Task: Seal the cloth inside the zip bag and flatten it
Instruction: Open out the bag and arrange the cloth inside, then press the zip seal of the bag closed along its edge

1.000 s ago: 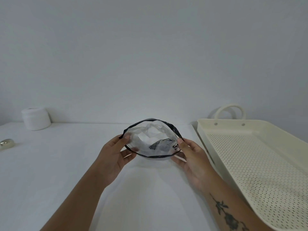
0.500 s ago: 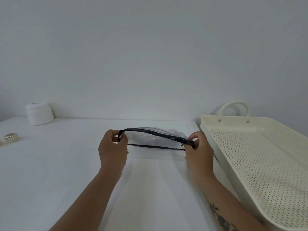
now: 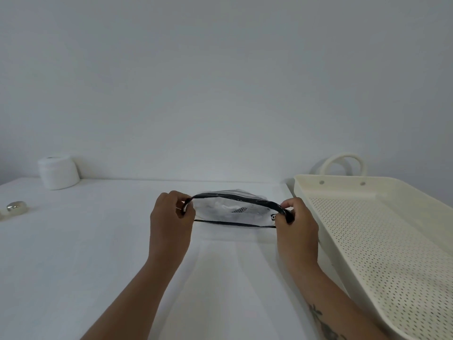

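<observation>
The zip bag [image 3: 230, 212], cloth [image 3: 221, 207] inside, is now pulled long and narrow just above the worktop [image 3: 85, 241]; a second ago its mouth was round. The left hand [image 3: 170, 217] and right hand [image 3: 297, 223] each pinch one end of the black zip edge, but a gap remains, so I judge the sealing comes next.

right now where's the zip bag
In the head view, the zip bag is centre table, held between the left hand and right hand, left of the tray.

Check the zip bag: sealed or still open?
Open. The zip bag's two black edges bow apart between the left hand and right hand.
</observation>
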Available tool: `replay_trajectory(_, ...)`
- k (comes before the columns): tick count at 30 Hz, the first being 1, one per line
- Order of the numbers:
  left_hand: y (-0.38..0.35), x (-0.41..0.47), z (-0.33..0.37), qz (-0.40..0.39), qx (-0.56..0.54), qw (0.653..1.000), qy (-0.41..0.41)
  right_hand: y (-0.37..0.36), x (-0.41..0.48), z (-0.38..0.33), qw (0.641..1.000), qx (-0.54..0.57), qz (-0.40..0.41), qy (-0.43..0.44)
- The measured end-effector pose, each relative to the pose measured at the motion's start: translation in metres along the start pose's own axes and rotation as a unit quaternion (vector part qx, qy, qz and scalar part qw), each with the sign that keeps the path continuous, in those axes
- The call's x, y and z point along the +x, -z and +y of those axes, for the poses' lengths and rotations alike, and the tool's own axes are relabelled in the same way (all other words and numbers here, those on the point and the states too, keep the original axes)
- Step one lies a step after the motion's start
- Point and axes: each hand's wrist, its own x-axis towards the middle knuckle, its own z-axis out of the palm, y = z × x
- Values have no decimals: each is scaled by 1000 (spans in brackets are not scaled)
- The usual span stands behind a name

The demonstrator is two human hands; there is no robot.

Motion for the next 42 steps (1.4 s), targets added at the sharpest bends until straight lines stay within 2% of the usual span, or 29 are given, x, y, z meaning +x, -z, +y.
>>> replay_trajectory(5, 1, 1, -1, 16, 14, 1000, -15, 0, -1, -1, 1000, 10, -9, -7)
replay_trajectory(9, 3, -1, 0, -21, 97, 991, -95, 2, 1, -2, 999, 49, -21, -9)
replay_trajectory(13, -1, -10, 8, -70, 223, 953, -191, 3, -2, -8, 992, 110, -61, 1)
replay_trajectory(15, -5, -14, 12, -104, 251, 935, -227, 3, -4, -12, 989, 116, -85, 25)
replay_trajectory(18, -15, -18, 15, -124, 242, 927, -258, 2, -8, -17, 984, 119, -119, 56)
replay_trajectory(21, -20, -18, 16, -95, 230, 923, -292, 2, -10, -20, 979, 113, -150, 80)
replay_trajectory(29, -21, -18, 16, -82, 182, 922, -332, 5, -10, -24, 972, 141, -172, 80)
replay_trajectory(37, -24, -22, 24, -130, 183, 914, -339, 11, -13, -32, 951, 245, -183, -38)
replay_trajectory(42, -26, -21, 22, -102, 161, 922, -337, 12, -10, -30, 939, 276, -198, -46)
